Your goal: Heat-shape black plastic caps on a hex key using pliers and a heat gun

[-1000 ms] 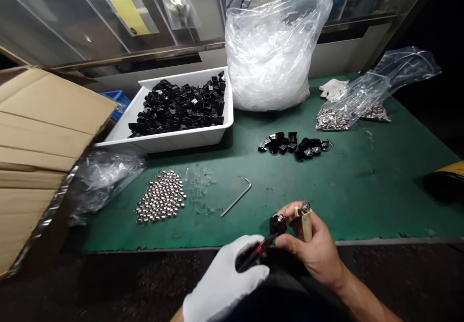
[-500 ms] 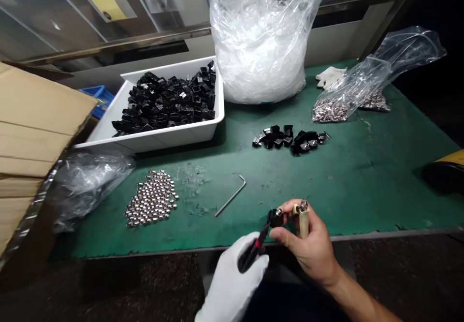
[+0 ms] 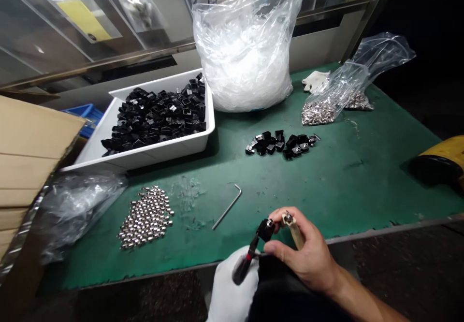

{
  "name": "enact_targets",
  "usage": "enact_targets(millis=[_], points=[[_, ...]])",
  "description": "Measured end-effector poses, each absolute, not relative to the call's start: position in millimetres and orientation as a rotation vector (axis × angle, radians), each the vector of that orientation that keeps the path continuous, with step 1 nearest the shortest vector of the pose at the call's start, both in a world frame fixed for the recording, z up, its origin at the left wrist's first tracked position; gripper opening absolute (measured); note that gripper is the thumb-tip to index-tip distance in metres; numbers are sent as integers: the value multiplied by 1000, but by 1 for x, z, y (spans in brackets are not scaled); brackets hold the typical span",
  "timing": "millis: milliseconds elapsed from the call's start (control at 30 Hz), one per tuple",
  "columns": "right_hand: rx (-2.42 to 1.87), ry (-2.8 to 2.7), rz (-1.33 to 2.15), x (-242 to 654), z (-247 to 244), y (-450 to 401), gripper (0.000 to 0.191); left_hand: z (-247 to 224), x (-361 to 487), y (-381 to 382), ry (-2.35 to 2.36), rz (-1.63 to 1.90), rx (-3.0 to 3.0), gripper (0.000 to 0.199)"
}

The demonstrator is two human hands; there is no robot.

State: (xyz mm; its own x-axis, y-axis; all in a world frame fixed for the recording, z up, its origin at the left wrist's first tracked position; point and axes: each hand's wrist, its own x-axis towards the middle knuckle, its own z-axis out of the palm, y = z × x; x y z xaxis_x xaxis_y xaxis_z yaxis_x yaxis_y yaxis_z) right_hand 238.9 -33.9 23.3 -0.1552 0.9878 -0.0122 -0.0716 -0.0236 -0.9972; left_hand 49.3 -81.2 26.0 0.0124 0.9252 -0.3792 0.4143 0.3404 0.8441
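Observation:
My left hand [image 3: 232,285], in a white glove, is closed round a slim black tool with a red band [image 3: 244,264]; its exact kind is hard to tell. At that tool's tip is a small black plastic part [image 3: 266,230] with a shiny metal piece on its end. Bare and curled, my right hand [image 3: 310,249] holds a beige-handled tool [image 3: 296,235] with a metal tip pointing up and away. Its fingertips are close beside the black part; whether they touch it cannot be made out. An L-shaped hex key [image 3: 227,207] lies on the green tabletop [image 3: 348,186].
A white tray [image 3: 170,144] of black parts stands at the back left. Left of the hex key lie small metal pieces [image 3: 147,218]. Loose black parts [image 3: 268,143], a big clear bag [image 3: 246,61] and bags of metal pieces [image 3: 319,111] lie farther back. A cardboard box [image 3: 32,143] borders the left.
The whole view has shifted as the head moved. The beige-handled tool in my right hand has tilted. My left hand still grips the black tool by the black part.

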Motion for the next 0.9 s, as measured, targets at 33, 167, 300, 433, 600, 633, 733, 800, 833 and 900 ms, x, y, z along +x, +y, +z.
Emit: enact_targets(millis=[33,167,300,433,600,633,733,800,833,900], points=[[-1103,-1253,1379,239,24,-34,36,27,50,-81,1581,619,1245,31],[-1159,-1245,1399,240,27,-34,33,31,52,-77,1588,595,1231,31],[-1176,-1265,1426,243,27,-34,31,35,52,-73,1563,578,1258,25],[-1178,-1311,1454,249,30,-30,29,40,51,-69,1532,543,1318,19],[-1235,-1364,1437,251,28,-24,28,36,52,-69,1562,498,1299,26],[-1249,-1376,1432,250,27,-24,28,34,52,-70,1576,490,1285,30],[-1287,-1430,1414,250,26,-23,31,29,56,-72,1601,484,1200,38],[-1302,-1495,1384,253,27,-20,31,26,58,-73,1631,510,1100,41],[-1307,-1540,1359,256,29,-17,30,25,59,-73,1644,529,1037,43],[-1329,-1644,1277,265,31,-10,22,22,59,-74,1644,575,904,47]])
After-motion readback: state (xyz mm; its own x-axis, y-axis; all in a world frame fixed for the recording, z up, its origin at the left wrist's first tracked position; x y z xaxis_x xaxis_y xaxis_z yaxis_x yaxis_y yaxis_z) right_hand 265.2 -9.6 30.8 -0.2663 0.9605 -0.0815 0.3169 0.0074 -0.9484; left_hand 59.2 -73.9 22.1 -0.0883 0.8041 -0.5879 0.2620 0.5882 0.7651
